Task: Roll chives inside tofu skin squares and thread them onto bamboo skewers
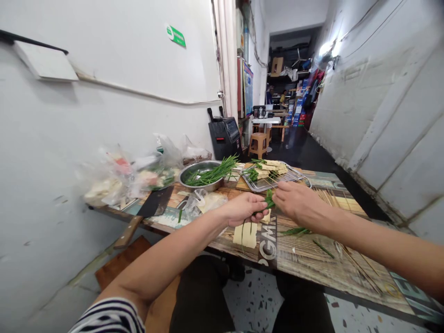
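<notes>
Above the wood-patterned desk (298, 252), the left hand (249, 207) has its grip closed on a small bundle of green leaves (269, 199); the right hand's (293, 200) grip, fingers drawn together, meets its other side. Below the left hand lies a pale-yellow rectangular sheet (244, 237); beyond stands a round steel bowl (194, 187).

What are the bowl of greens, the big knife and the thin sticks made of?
Bowl: probably stainless steel, smooth and shiny, with silvery highlights inside. Cleaver: the dark, dull-looking blade seems to be metal; the brown handle looks like wood. Skewers: likely bamboo or other wood, plain and unvarnished-looking, judging by their pale tan colour.
</notes>
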`<move>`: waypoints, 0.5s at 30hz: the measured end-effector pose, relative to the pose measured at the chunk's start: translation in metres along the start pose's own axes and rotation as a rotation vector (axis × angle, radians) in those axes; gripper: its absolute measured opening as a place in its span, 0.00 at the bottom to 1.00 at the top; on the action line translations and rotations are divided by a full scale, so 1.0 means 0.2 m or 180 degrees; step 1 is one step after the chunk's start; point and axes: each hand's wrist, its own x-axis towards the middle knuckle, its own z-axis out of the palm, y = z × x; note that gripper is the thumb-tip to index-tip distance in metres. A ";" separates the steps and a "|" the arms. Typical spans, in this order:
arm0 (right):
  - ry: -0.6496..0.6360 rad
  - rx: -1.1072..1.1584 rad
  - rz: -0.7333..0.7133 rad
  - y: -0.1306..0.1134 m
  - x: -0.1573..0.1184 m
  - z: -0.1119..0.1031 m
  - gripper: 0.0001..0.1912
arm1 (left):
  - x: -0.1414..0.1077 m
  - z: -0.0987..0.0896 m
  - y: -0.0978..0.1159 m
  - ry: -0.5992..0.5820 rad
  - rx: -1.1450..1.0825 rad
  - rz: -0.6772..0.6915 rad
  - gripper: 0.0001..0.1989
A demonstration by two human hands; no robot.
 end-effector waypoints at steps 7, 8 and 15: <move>0.0033 0.0742 0.0574 0.02 -0.04 -0.05 0.28 | -0.02 0.01 -0.03 0.0264 0.0736 0.0059 0.15; 0.0010 0.0702 0.0507 0.00 -0.03 -0.04 0.33 | -0.02 0.01 -0.02 0.0283 0.0781 0.0055 0.16; -0.0645 0.0899 0.0442 -0.05 0.03 0.03 0.14 | -0.05 -0.03 -0.01 0.0026 0.1070 0.0005 0.15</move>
